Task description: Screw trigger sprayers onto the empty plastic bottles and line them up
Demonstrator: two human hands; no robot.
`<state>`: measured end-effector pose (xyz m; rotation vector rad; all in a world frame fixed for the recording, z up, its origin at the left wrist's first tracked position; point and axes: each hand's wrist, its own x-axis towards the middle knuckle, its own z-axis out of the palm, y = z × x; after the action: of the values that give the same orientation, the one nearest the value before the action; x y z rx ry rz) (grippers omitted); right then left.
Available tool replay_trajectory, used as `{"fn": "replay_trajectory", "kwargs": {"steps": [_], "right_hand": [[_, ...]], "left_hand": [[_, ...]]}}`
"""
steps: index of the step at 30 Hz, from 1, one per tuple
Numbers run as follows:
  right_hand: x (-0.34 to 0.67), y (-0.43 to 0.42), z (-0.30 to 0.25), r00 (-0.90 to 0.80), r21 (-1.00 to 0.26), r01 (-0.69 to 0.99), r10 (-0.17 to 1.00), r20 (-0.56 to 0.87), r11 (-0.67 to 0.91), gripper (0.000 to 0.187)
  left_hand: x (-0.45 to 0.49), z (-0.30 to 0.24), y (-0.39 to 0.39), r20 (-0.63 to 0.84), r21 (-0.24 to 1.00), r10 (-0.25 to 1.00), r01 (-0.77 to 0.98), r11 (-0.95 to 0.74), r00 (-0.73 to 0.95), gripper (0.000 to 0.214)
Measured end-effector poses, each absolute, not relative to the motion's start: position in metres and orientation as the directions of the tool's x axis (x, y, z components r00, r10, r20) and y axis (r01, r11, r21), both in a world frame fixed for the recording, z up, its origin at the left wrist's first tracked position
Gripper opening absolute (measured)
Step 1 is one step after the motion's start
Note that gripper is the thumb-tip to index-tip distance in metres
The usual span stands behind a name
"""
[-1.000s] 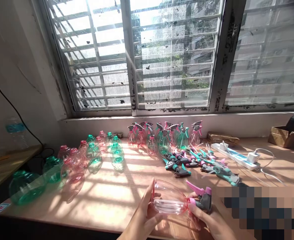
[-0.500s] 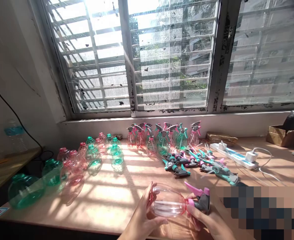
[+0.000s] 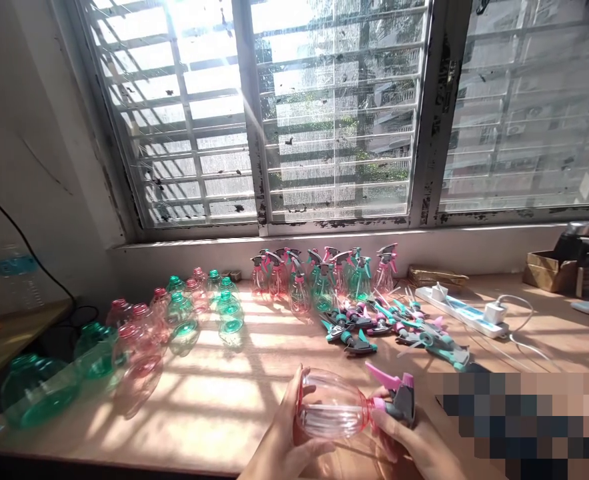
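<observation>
Fingers point(image 3: 294, 393) of the left hand point(image 3: 281, 443) are clenched around the body of a pink-tinted clear plastic spray bottle point(image 3: 330, 413), and the right hand point(image 3: 409, 443) grasps the bottle's neck at its grey-and-pink trigger head point(image 3: 401, 400) — the assembly is held over the front of a wooden table point(image 3: 214, 407). Farther left lie loose pink bottles point(image 3: 137, 353) and green bottles point(image 3: 39, 393); ahead lie loose trigger heads point(image 3: 354, 337), then a row of assembled spray bottles point(image 3: 324, 283) — beneath a barred window point(image 3: 339, 113), with a power strip point(image 3: 459, 310) to the right.
</observation>
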<state>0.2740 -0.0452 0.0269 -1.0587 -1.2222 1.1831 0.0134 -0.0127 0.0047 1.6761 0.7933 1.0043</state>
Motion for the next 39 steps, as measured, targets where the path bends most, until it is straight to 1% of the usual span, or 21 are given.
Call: {"fn": "replay_trajectory", "kwargs": {"steps": [4,7,9,12,15,17,20,22,24,25,27,29,33,37,39], "right_hand": [[0.275,-0.046,0.029,-0.045,-0.992,-0.066,0.993,0.107,0.104,0.056],[0.275,-0.046,0.029,-0.05,-0.993,-0.073,0.994,0.097,0.093,0.055],[0.274,-0.046,0.027,-0.044,-0.992,-0.092,0.995,0.095,0.09,0.054],[0.274,-0.046,0.023,0.013,-0.985,-0.149,0.997,0.082,0.083,0.05],[0.274,-0.046,0.018,0.08,-0.972,-0.218,0.994,0.071,0.087,0.051],[0.275,-0.046,0.014,0.084,-0.969,-0.227,0.993,0.078,0.095,0.05],[0.276,-0.045,0.009,0.076,-0.973,-0.218,0.996,0.056,0.071,0.053],[0.277,-0.045,0.008,0.077,-0.975,-0.217,0.996,0.036,0.052,0.055],[0.277,-0.044,0.008,0.057,-0.977,-0.202,0.997,0.053,0.064,0.054],[0.277,-0.044,0.009,0.039,-0.979,-0.19,0.997,0.07,0.076,0.052],[0.277,-0.044,0.01,0.016,-0.982,-0.166,0.996,0.087,0.088,0.051],[0.276,-0.045,0.012,0.029,-0.983,-0.165,0.996,0.08,0.084,0.052],[0.276,-0.045,0.013,0.075,-0.972,-0.22,0.995,0.066,0.081,0.053],[0.277,-0.044,0.014,-0.01,-0.973,-0.206,0.994,0.107,0.102,0.046],[0.278,-0.044,0.015,-0.028,-0.978,-0.183,0.994,0.105,0.098,0.048]], "left_hand": [[0.015,0.008,-0.016,0.337,0.89,0.846,0.153,-0.429,0.414,0.089],[0.014,0.004,-0.017,0.365,0.851,0.837,0.219,-0.477,0.408,0.095],[0.013,0.001,-0.017,0.349,0.855,0.842,0.228,-0.465,0.411,0.099],[0.011,0.001,-0.017,0.288,0.884,0.87,0.239,-0.402,0.401,0.094],[0.013,0.005,-0.017,0.305,0.883,0.859,0.217,-0.417,0.411,0.097],[0.016,0.006,-0.017,0.304,0.889,0.858,0.2,-0.412,0.415,0.096],[0.017,0.004,-0.017,0.287,0.888,0.875,0.234,-0.395,0.389,0.089],[0.017,0.002,-0.017,0.336,0.85,0.861,0.271,-0.451,0.381,0.096],[0.015,0.002,-0.017,0.386,0.805,0.835,0.298,-0.513,0.393,0.107],[0.014,0.003,-0.017,0.398,0.793,0.825,0.302,-0.529,0.401,0.109],[0.013,0.006,-0.018,0.39,0.8,0.821,0.288,-0.526,0.418,0.102],[0.014,0.011,-0.019,0.369,0.825,0.822,0.254,-0.504,0.434,0.097],[0.018,0.015,-0.019,0.366,0.836,0.814,0.225,-0.501,0.451,0.1],[0.02,0.005,-0.017,0.414,0.807,0.804,0.237,-0.541,0.427,0.086],[0.018,-0.001,-0.015,0.429,0.786,0.799,0.262,-0.56,0.422,0.088]]}}
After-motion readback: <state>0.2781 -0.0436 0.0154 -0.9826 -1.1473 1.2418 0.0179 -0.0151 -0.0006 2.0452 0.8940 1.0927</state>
